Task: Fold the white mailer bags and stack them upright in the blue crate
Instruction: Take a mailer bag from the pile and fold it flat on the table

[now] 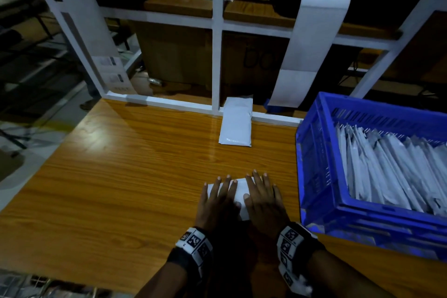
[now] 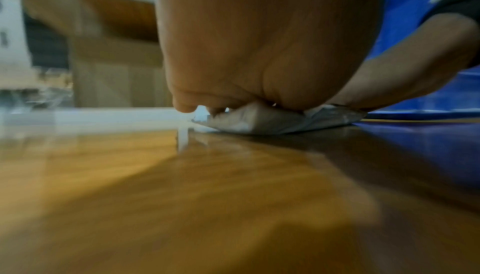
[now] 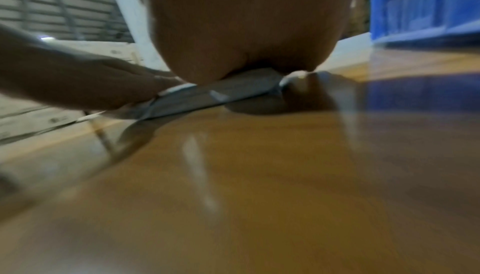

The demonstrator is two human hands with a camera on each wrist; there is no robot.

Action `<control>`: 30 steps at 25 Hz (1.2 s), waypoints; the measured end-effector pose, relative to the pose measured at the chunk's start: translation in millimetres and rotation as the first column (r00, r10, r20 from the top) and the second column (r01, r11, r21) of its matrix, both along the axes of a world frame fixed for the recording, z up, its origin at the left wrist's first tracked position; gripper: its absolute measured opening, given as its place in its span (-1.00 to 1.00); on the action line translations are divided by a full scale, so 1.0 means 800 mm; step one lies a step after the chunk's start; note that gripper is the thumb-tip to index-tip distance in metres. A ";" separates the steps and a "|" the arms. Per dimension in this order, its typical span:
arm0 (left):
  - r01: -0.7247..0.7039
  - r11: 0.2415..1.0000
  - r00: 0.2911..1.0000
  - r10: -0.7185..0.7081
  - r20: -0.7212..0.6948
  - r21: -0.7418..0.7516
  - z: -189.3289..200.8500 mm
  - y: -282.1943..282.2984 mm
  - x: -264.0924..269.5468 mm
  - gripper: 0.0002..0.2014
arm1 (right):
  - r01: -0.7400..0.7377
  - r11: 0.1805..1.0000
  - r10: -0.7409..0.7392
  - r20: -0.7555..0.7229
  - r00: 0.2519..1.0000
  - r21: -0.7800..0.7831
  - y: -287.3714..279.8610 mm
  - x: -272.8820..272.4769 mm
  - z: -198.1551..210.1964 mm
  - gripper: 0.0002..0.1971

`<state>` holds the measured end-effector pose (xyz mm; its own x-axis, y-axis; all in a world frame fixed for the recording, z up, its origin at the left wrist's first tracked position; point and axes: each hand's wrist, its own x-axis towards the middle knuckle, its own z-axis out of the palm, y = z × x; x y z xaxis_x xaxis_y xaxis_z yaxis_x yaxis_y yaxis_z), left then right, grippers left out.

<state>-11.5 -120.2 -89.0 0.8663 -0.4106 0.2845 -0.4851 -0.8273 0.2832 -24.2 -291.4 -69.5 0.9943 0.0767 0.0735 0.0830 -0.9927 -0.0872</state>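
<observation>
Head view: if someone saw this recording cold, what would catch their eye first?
Probably the blue crate on the right of the wooden table, filled with folded white mailer bags standing on edge. Next, the left hand and right hand pressing flat on a mailer bag at the near edge. Another folded mailer bag lies alone at the table's far side, against the white frame.

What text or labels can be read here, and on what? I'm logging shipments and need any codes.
Nothing is legible.
Printed labels on the left hanging mailer: too blurred.
Dark marking on the cardboard box behind the frame: partly hidden, unreadable.
Wristband squares: patterns, not words.
</observation>
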 end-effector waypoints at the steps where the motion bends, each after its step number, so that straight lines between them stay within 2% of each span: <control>1: 0.013 1.000 1.000 -0.013 0.012 -0.004 -0.001 0.001 -0.002 -0.42 | -0.009 1.000 0.009 0.005 1.000 -0.028 0.000 -0.005 0.004 -0.40; 4: 0.007 1.000 0.991 -0.004 -0.133 0.017 0.005 0.005 -0.007 -0.36 | -0.129 0.991 0.130 0.028 0.991 -0.028 -0.003 -0.030 -0.003 -0.39; 6: -0.009 1.000 0.995 0.009 -0.095 0.004 0.010 0.010 -0.012 -0.35 | -0.176 0.984 0.176 0.035 0.984 -0.011 -0.006 -0.043 -0.017 -0.43; 8: 0.048 0.999 0.996 -0.047 -0.080 0.000 0.008 0.014 -0.014 -0.35 | -0.189 0.982 0.188 0.035 0.981 0.005 -0.007 -0.049 -0.027 -0.37; 10: 0.085 0.996 0.984 -0.083 -0.155 0.007 0.003 0.017 -0.013 -0.41 | -0.181 0.984 0.180 0.058 0.982 0.003 -0.006 -0.051 -0.034 -0.36; 12: 0.074 0.991 0.969 -0.046 -0.245 0.109 -0.001 0.014 -0.008 -0.43 | -0.155 0.988 0.154 0.076 0.985 0.020 -0.003 -0.046 -0.031 -0.39; 14: 0.090 0.986 0.953 -0.045 -0.300 0.139 -0.001 0.006 -0.001 -0.39 | -0.115 0.991 0.111 0.062 0.992 0.063 0.000 -0.032 -0.026 -0.39; 15: 0.092 0.989 0.962 -0.059 -0.265 0.114 0.003 0.004 0.005 -0.39 | -0.099 0.992 0.095 0.054 0.994 0.076 0.002 -0.026 -0.026 -0.40; 16: 0.094 0.989 0.955 -0.059 -0.291 0.110 0.009 0.003 0.010 -0.40 | -0.090 0.993 0.087 0.045 0.995 0.078 0.004 -0.024 -0.028 -0.40; 19: 0.099 0.982 0.959 -0.051 -0.280 0.160 0.007 0.005 0.020 -0.47 | -0.092 0.995 0.091 0.024 0.996 0.040 -0.001 -0.022 -0.025 -0.44; 25: 0.115 0.980 0.977 -0.083 -0.194 0.160 0.010 0.023 -0.009 -0.35 | -0.145 0.987 0.147 0.022 0.989 -0.063 0.000 -0.042 0.001 -0.39; 28: 0.109 0.975 0.975 -0.067 -0.210 0.196 0.010 0.025 -0.016 -0.40 | -0.196 0.977 0.202 0.072 0.977 -0.083 -0.003 -0.064 -0.002 -0.42; 30: 0.100 0.978 0.971 -0.056 -0.232 0.183 0.008 0.023 -0.015 -0.44 | -0.187 0.979 0.191 0.050 0.980 -0.077 -0.003 -0.066 -0.007 -0.42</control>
<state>-23.7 -101.8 -82.3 0.8617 -0.5074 -0.0047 -0.4927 -0.8387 0.2320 -76.9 -293.7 -75.4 0.9557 0.2701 0.1171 0.2727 -0.9621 -0.0058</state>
